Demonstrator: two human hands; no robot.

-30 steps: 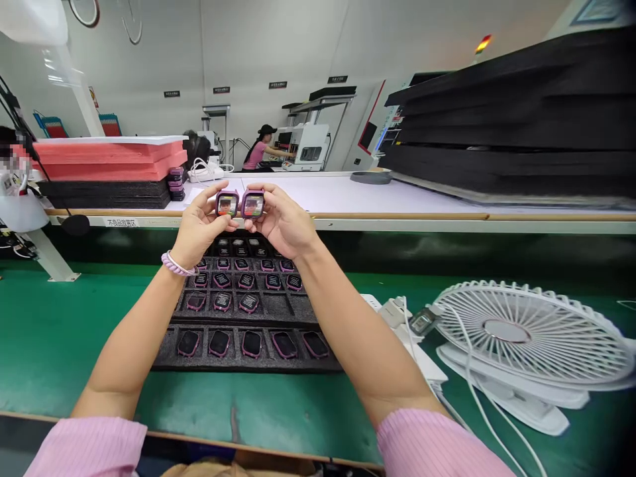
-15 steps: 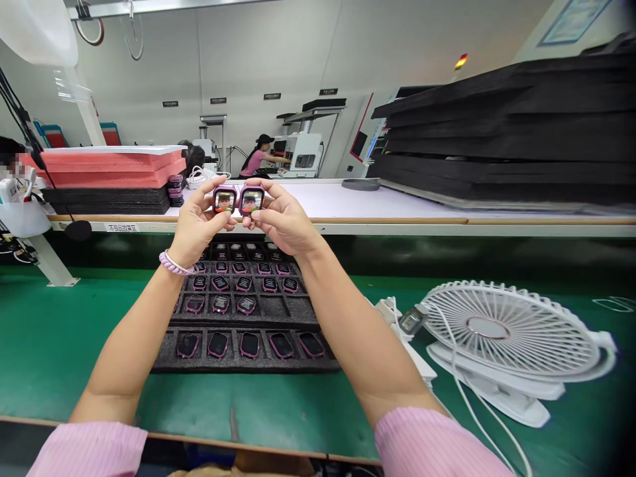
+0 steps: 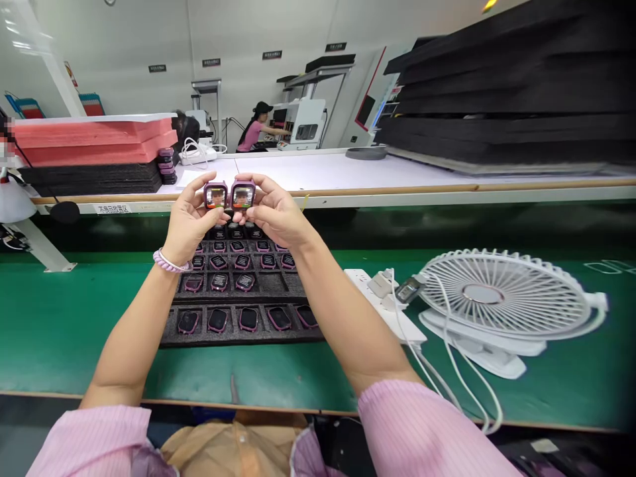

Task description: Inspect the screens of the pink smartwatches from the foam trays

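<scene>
My left hand (image 3: pixel 189 222) pinches a purple smartwatch body (image 3: pixel 215 196) with a lit screen. My right hand (image 3: pixel 278 215) pinches a second lit purple watch body (image 3: pixel 243 195) right beside the first. Both are held up side by side above a black foam tray (image 3: pixel 278 286) on the green bench. The tray holds several purple watch bodies in rows of pockets; some pockets in the third row are vacant.
A white desk fan (image 3: pixel 501 303) lies tilted at the right, with a power strip (image 3: pixel 385 311) and cables. Behind, a raised white shelf (image 3: pixel 377 175) carries stacked red foam (image 3: pixel 94 139) and black foam sheets (image 3: pixel 511 99). A person in pink works at a far machine.
My hands and the two watch bodies keep the same hold. The view has tipped downward, so everything sits a little higher and left in the picture.
</scene>
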